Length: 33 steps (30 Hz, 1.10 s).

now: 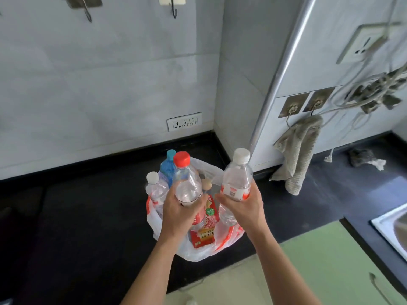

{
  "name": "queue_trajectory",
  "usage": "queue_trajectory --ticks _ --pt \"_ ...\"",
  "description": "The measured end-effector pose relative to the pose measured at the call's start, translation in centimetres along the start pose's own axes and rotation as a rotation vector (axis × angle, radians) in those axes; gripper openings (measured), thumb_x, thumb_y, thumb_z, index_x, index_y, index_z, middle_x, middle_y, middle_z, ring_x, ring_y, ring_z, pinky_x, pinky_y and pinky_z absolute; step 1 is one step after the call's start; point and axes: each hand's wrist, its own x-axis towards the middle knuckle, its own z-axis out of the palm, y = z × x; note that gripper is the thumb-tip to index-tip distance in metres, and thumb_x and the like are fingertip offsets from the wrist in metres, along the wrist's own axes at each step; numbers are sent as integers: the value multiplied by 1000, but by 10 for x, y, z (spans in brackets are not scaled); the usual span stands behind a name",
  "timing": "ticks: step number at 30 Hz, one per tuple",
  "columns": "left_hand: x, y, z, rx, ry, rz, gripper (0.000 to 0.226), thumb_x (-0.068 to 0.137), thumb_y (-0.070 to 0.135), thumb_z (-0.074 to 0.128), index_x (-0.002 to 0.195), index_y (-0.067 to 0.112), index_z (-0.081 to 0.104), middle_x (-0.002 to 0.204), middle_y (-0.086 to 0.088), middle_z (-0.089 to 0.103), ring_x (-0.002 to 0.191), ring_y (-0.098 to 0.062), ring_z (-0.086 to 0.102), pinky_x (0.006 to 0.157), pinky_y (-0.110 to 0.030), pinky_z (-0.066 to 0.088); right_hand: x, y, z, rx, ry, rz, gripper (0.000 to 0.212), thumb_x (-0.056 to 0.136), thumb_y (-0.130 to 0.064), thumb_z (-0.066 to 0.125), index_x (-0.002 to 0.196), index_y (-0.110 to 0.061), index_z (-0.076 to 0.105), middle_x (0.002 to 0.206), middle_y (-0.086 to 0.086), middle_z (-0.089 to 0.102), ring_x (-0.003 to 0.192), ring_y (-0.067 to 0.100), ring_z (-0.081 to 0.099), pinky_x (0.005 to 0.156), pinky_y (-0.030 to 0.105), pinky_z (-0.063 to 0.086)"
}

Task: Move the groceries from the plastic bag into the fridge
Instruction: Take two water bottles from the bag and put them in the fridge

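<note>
Our left hand (178,213) wraps fingers tight round red-cap bottle (186,181). Our right hand (243,209) wraps fingers tight round white-cap bottle (237,176). Both bottles up above plastic bag (198,252). Bag sits on black surface (88,216). Blue-cap bottle (167,167), small bottle (156,188), red packet (203,235) inside bag.

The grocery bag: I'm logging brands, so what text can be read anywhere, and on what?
Nothing reads clearly.
Red snack packet in the plastic bag: printed characters, too blurred.
Bottle label in the right hand: too small.
Wall socket: only pin symbols.
</note>
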Motion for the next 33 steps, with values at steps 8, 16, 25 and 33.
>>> queue_trajectory --ticks 8,16,25,33 --pt "-7 37 -9 -16 19 98 49 77 15 83 99 40 46 91 17 57 80 22 57 60 -1 45 -24 -39 -8 104 77 -79 64 68 -32 89 122 -26 54 105 -4 68 94 13 70 78 33 62" --pt "-13 29 -46 -28 105 63 54 74 20 85 107 43 50 105 19 60 95 3 62 74 -13 48 -31 -41 26 65 4 -126 63 65 -47 89 116 -40 53 102 -12 69 94 10 71 77 34 63" --pt "-40 17 -105 9 411 2 50 69 29 89 108 35 59 101 12 69 95 1 66 82 -24 54 -33 -65 87 56 -303 -276 55 68 -32 90 106 -42 53 94 -24 67 88 1 68 70 20 56" --pt "-103 14 -124 17 811 -99 49 70 29 88 110 31 59 101 10 69 96 -3 67 86 -27 55 -56 -76 128 69 -739 -318 56 65 -32 91 107 -31 55 94 -7 69 86 4 68 70 21 56"
